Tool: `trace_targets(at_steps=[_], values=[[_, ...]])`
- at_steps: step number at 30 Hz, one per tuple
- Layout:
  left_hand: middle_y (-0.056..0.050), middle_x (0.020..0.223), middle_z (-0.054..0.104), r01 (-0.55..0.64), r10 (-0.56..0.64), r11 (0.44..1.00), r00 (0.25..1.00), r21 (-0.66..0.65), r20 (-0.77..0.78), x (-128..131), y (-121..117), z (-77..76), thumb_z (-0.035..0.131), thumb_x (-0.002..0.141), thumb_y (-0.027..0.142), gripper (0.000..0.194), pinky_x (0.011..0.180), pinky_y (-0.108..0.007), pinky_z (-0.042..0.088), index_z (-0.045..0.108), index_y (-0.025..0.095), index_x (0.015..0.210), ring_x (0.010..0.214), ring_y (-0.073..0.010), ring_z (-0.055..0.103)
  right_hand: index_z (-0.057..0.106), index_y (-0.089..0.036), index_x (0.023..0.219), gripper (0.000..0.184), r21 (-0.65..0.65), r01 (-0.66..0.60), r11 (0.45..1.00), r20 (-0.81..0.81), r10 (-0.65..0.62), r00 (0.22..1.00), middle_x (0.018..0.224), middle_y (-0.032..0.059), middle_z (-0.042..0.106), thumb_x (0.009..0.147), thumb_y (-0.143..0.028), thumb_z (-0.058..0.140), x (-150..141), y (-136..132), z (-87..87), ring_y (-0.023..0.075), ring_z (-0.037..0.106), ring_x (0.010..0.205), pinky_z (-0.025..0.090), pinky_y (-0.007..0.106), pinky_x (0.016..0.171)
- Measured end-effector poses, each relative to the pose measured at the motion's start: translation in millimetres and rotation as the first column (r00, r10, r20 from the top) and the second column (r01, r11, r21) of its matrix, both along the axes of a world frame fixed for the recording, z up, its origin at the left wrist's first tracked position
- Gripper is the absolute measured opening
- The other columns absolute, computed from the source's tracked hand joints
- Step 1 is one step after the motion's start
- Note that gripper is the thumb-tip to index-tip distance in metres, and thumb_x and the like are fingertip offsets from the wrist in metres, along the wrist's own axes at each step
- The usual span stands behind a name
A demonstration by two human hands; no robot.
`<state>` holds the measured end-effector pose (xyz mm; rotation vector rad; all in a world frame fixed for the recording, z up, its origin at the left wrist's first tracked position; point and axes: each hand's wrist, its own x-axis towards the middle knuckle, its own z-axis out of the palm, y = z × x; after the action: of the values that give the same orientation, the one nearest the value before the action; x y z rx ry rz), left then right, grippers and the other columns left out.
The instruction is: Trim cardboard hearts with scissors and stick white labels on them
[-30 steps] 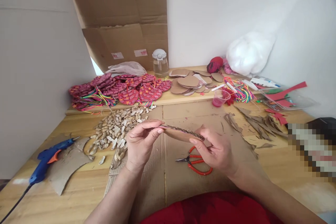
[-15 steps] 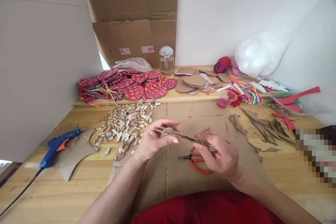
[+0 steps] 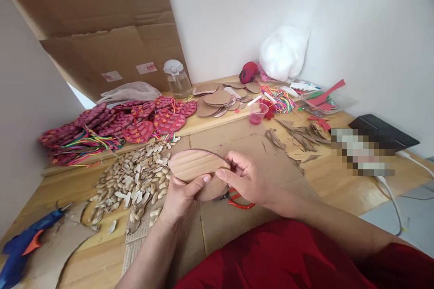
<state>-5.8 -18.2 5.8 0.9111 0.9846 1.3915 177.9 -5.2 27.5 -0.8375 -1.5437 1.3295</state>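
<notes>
Between both hands is a rounded cardboard piece (image 3: 196, 165), its broad brown face turned up toward me. My left hand (image 3: 185, 189) grips its lower left edge, thumb on top. My right hand (image 3: 244, 178) pinches its right end, thumb on the face and fingers curled behind the edge. The earlier side view showed thin layers, so it may be more than one piece; I cannot tell how many. Just below my right hand, partly hidden, orange-handled scissors (image 3: 241, 205) lie on the cardboard mat (image 3: 217, 226).
Peanut shells (image 3: 135, 180) heap at left, near a blue glue gun (image 3: 30, 239). Behind stand decorated red pieces (image 3: 139, 131), a lidded bottle (image 3: 178, 83) and stacked cardboard ovals (image 3: 217, 98). To the right are a plastic cup (image 3: 257, 114), cardboard scraps (image 3: 298, 135) and a black device (image 3: 383, 131).
The cardboard has turned from edge-on to face-up in my hands. My view has swung right and tilted, so the surroundings appear further left.
</notes>
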Motion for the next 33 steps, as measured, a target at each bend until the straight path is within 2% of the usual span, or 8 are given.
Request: trace_targets(at_steps=[3, 6, 10, 12, 14, 20, 30, 33], values=[[-0.006, 0.105, 0.077, -0.043, 0.045, 0.998, 0.998, -0.049, 0.035, -2, 2, 4.2, 0.091, 0.059, 0.022, 0.066, 0.086, -0.028, 0.057, 0.069, 0.020, 0.121, 0.094, -0.0190, 0.071, 0.050, -0.020, 0.084, 0.029, -0.057, -0.123, 0.991, -0.043, 0.120, 0.992, 0.074, -0.0041, 0.049, 0.091, -0.044, 0.064, 5, 3, 8.4, 0.0098, 0.046, 0.066, 0.038, 0.022, 0.060], [-0.005, 0.101, 0.078, -0.138, 0.144, 0.987, 0.987, -0.084, 0.072, -6, 5, 7.6, 0.093, 0.056, 0.024, 0.066, 0.082, -0.025, 0.057, 0.071, 0.021, 0.118, 0.091, -0.0181, 0.072, 0.056, -0.019, 0.101, 0.031, -0.067, -0.219, 0.973, 0.218, 0.229, 0.949, 0.086, 0.0002, 0.061, 0.087, -0.044, 0.069, 21, 6, 16.3, 0.0131, 0.055, 0.072, 0.043, 0.025, 0.064], [-0.004, 0.099, 0.078, -0.231, 0.240, 0.968, 0.966, -0.100, 0.091, -11, 9, 9.4, 0.094, 0.052, 0.026, 0.072, 0.084, -0.026, 0.057, 0.070, 0.023, 0.120, 0.092, -0.0192, 0.072, 0.059, -0.019, 0.082, 0.013, 0.147, -0.289, 0.946, 0.775, 0.072, 0.628, 0.080, 0.0037, 0.065, 0.088, -0.028, 0.064, 44, 7, 11.6, 0.0204, 0.060, 0.085, 0.042, 0.031, 0.078], [-0.003, 0.100, 0.078, -0.253, 0.262, 0.961, 0.961, -0.109, 0.086, -12, 10, 9.3, 0.095, 0.051, 0.027, 0.074, 0.085, -0.027, 0.057, 0.069, 0.024, 0.121, 0.094, -0.0196, 0.072, 0.058, -0.019, 0.082, 0.006, 0.204, -0.335, 0.920, 0.858, -0.003, 0.513, 0.086, 0.0063, 0.067, 0.087, -0.018, 0.060, 49, 7, 6.4, 0.0233, 0.060, 0.095, 0.041, 0.034, 0.085], [-0.003, 0.101, 0.078, -0.269, 0.278, 0.957, 0.958, -0.110, 0.077, -13, 10, 9.1, 0.095, 0.051, 0.028, 0.075, 0.086, -0.026, 0.057, 0.069, 0.025, 0.121, 0.096, -0.0194, 0.072, 0.058, -0.018, 0.090, 0.006, 0.224, -0.339, 0.914, 0.885, -0.046, 0.463, 0.095, 0.0090, 0.067, 0.085, -0.015, 0.060, 51, 6, 3.7, 0.0244, 0.060, 0.098, 0.043, 0.035, 0.088], [-0.002, 0.098, 0.078, -0.284, 0.291, 0.953, 0.955, -0.104, 0.055, -16, 12, 9.0, 0.094, 0.053, 0.030, 0.074, 0.084, -0.026, 0.057, 0.068, 0.026, 0.121, 0.092, -0.0192, 0.073, 0.063, -0.015, 0.097, 0.013, 0.290, -0.394, 0.872, 0.904, -0.115, 0.412, 0.105, 0.0141, 0.066, 0.085, -0.015, 0.062, 50, 3, 6.9, 0.0284, 0.060, 0.108, 0.044, 0.041, 0.098], [-0.001, 0.101, 0.078, -0.323, 0.323, 0.943, 0.946, -0.076, -0.008, -15, 12, 8.3, 0.093, 0.055, 0.031, 0.072, 0.089, -0.025, 0.055, 0.068, 0.027, 0.122, 0.096, -0.0188, 0.073, 0.066, -0.015, 0.094, 0.013, 0.325, -0.403, 0.856, 0.908, -0.162, 0.386, 0.098, 0.0136, 0.070, 0.093, -0.015, 0.053, 46, 4, -2.2, 0.0297, 0.064, 0.105, 0.048, 0.042, 0.092], [-0.001, 0.103, 0.078, -0.334, 0.333, 0.941, 0.943, -0.054, -0.016, -14, 12, 9.7, 0.093, 0.056, 0.028, 0.070, 0.090, -0.025, 0.054, 0.068, 0.026, 0.122, 0.098, -0.0185, 0.072, 0.065, -0.016, 0.088, 0.011, 0.309, -0.399, 0.863, 0.909, -0.145, 0.390, 0.093, 0.0119, 0.070, 0.092, -0.024, 0.060, 47, 5, -1.8, 0.0293, 0.065, 0.098, 0.049, 0.041, 0.088]])
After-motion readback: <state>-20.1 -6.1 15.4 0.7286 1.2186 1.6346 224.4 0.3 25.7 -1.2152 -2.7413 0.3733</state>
